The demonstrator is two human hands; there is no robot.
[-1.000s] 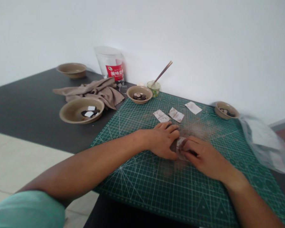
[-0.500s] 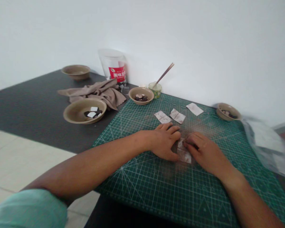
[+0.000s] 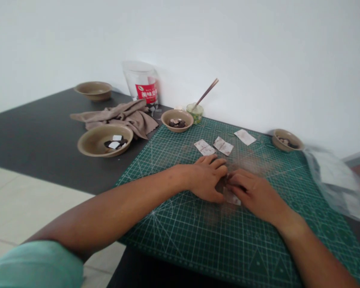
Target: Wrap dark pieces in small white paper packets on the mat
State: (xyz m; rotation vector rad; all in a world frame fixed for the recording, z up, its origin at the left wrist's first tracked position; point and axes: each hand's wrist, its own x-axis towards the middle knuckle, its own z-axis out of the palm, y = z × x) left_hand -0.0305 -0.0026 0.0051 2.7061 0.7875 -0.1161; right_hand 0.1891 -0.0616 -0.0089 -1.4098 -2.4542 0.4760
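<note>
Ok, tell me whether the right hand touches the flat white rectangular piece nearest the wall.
Apart. The head view shows green gridded mat plainly between the right hand and the flat white rectangular piece, which lies farther back.

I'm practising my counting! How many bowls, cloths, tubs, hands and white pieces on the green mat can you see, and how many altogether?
Bowls: 4
Cloths: 1
Tubs: 1
Hands: 2, the left hand and the right hand
White pieces on the green mat: 4, one partly hidden by the right hand
Total: 12
</note>
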